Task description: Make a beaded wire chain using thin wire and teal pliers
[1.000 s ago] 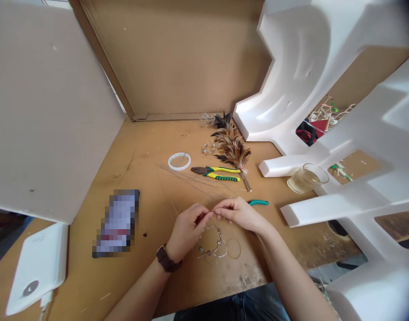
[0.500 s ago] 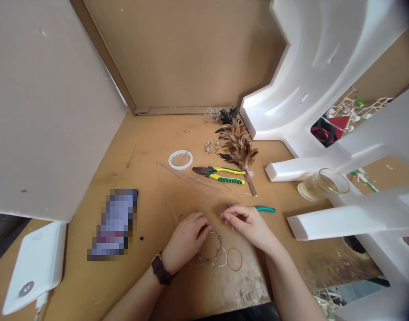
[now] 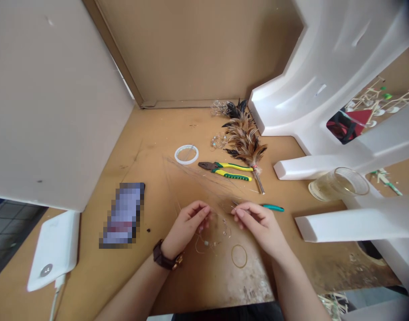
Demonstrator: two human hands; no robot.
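Observation:
My left hand, a dark watch on its wrist, pinches a beaded wire loop with thumb and forefinger. The loop hangs below the fingers, carrying several small clear and bluish beads; it is partly blurred. To its right, my right hand is closed in a pinch, and what lies between the fingertips is too small to name. Just behind that hand lies a tool with a teal handle, its middle covered by the fingers. A thin yellowish ring rests on the table between my forearms.
Yellow-green pliers, a white ring, loose thin wires and a feather bundle lie beyond my hands. A phone and a white power bank are left. A glass tilts among white foam pieces at right.
My left hand has turned and lifted, bringing the beaded wire loop up with it. The right hand keeps its pinch. The whole view has shifted slightly.

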